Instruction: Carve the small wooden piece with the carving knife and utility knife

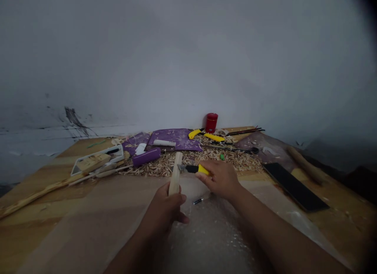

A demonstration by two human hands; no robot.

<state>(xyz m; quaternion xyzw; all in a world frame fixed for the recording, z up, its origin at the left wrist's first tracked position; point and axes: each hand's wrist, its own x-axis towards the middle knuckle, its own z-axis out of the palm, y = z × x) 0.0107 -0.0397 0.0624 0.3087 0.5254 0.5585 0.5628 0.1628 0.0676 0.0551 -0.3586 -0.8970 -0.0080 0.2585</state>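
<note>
My left hand [166, 207] is closed around the lower end of a pale wooden stick [176, 172], which stands nearly upright. My right hand [220, 179] grips a yellow-and-black utility knife [194, 169] pointing left. Its blade tip meets the stick near the upper part. Both hands hover over a sheet of clear bubble wrap [215, 227] on the wooden table [59, 211].
Wood shavings [206, 158] cover the table's far middle. Purple sheets [176, 137], a purple block [146, 156], a red can [211, 122], yellow-handled tools [213, 137], a white tray with wood [97, 160], a long stick [38, 195], a black slab [296, 185] and a small dark pen-like piece [198, 201] lie around.
</note>
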